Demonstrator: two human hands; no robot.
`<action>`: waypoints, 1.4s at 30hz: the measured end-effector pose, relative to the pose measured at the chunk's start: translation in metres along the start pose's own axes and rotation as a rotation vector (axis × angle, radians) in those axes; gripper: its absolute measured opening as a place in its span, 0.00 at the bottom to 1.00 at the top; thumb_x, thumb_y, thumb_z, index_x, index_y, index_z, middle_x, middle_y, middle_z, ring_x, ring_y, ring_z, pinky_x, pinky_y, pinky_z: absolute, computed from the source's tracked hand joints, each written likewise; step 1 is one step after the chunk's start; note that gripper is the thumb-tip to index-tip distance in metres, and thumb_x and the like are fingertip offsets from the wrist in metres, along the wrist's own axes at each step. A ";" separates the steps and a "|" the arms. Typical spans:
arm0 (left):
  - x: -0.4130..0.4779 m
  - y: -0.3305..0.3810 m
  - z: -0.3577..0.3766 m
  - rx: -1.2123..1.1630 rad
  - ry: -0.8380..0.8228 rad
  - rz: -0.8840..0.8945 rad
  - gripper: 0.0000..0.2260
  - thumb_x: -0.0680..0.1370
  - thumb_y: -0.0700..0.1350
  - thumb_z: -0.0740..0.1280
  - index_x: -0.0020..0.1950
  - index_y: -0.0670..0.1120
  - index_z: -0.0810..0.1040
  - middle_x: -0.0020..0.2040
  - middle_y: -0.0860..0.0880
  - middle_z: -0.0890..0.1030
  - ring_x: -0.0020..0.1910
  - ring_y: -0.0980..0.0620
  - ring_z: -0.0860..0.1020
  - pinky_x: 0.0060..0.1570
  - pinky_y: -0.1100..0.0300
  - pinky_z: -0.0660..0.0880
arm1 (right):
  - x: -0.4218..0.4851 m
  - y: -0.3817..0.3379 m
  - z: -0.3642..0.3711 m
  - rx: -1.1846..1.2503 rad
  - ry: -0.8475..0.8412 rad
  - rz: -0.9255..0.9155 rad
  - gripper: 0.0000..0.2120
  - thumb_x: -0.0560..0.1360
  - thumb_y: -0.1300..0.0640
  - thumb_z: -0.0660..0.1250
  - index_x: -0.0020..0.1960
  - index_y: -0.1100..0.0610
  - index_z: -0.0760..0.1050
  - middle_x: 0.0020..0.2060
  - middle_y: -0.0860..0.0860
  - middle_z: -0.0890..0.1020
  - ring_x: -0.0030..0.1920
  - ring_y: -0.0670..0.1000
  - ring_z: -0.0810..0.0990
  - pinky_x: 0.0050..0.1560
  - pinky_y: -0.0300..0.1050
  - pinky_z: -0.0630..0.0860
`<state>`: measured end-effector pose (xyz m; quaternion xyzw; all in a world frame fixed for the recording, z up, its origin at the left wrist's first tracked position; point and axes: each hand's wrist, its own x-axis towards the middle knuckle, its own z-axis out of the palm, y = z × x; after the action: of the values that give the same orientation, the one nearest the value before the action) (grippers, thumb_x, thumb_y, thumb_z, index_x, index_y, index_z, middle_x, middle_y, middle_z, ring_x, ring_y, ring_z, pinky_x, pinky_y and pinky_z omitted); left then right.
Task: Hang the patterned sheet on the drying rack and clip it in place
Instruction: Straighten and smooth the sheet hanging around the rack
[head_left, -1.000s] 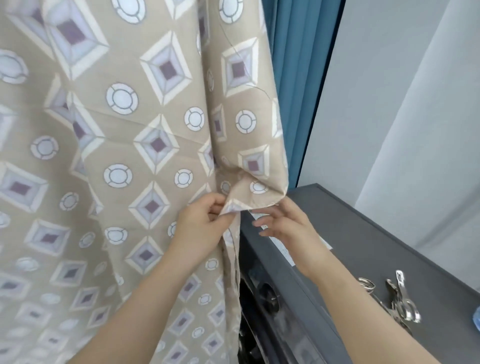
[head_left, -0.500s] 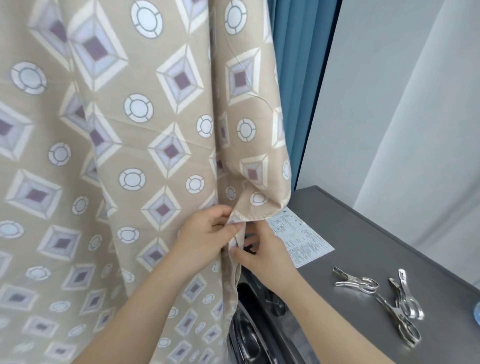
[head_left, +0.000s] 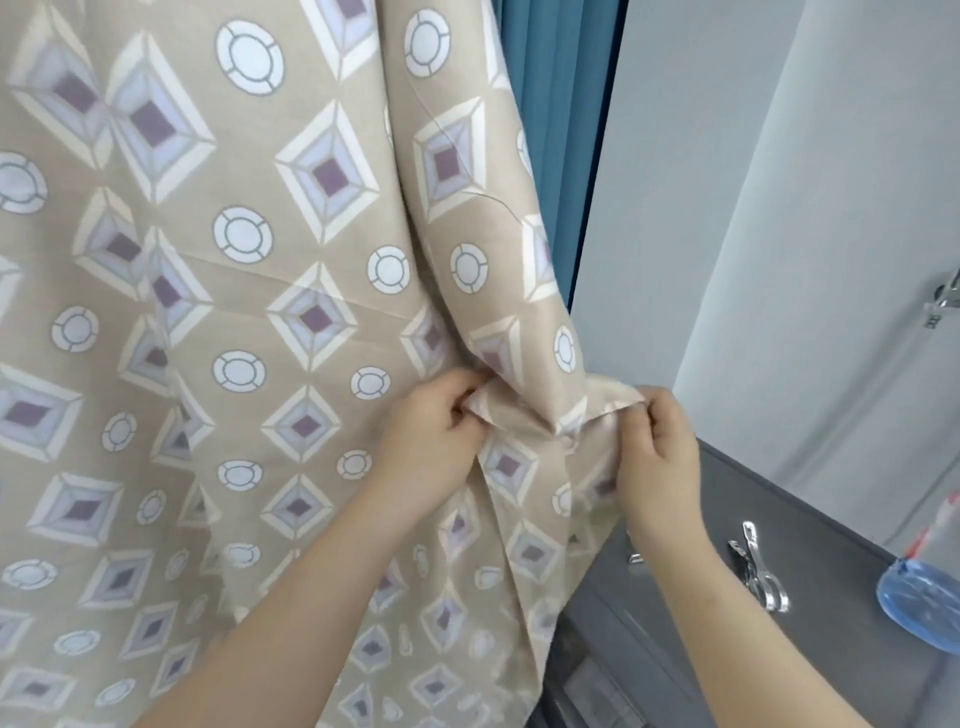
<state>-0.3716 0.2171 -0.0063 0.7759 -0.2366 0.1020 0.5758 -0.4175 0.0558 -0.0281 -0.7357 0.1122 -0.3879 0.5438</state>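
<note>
The patterned sheet (head_left: 249, 322), beige with diamonds and circles, hangs from above and fills the left and middle of the view. The drying rack is out of sight. My left hand (head_left: 431, 441) pinches a fold of the sheet's right hem. My right hand (head_left: 657, 457) pinches the same hem a little further right, and the cloth is stretched between both hands. Metal clips (head_left: 756, 571) lie on the grey top (head_left: 831, 530) to the right of my right forearm.
A blue curtain (head_left: 561, 130) hangs behind the sheet's right edge. Pale wall panels stand at the right. A blue round object (head_left: 919, 603) sits at the grey top's right edge. A dark appliance front (head_left: 597, 686) shows below the grey top.
My right hand has taken hold of the hem and pulled it to the right, spreading the cloth over the grey top's corner. The paper sheet there is now covered.
</note>
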 end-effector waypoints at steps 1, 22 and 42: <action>0.004 0.011 0.008 -0.014 0.013 0.040 0.09 0.68 0.43 0.61 0.40 0.55 0.79 0.40 0.53 0.83 0.43 0.52 0.80 0.46 0.54 0.76 | 0.009 -0.011 -0.012 0.022 0.104 -0.050 0.15 0.79 0.61 0.55 0.38 0.48 0.69 0.34 0.42 0.74 0.32 0.35 0.72 0.36 0.32 0.68; 0.022 0.025 0.068 0.308 -0.083 0.052 0.07 0.76 0.47 0.62 0.53 0.52 0.68 0.45 0.50 0.77 0.48 0.42 0.76 0.44 0.52 0.74 | 0.009 0.033 -0.040 0.117 -0.251 0.278 0.04 0.76 0.60 0.65 0.43 0.57 0.75 0.35 0.53 0.78 0.39 0.52 0.76 0.41 0.44 0.71; 0.052 0.037 -0.042 0.322 0.026 0.210 0.18 0.76 0.42 0.63 0.64 0.55 0.70 0.58 0.56 0.73 0.55 0.58 0.72 0.57 0.61 0.68 | 0.087 -0.032 0.059 -0.067 0.022 0.374 0.26 0.70 0.54 0.66 0.66 0.48 0.64 0.59 0.52 0.74 0.60 0.58 0.72 0.62 0.57 0.70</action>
<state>-0.3396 0.2356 0.0602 0.8277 -0.2892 0.2081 0.4337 -0.3258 0.0592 0.0332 -0.7154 0.2659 -0.2840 0.5804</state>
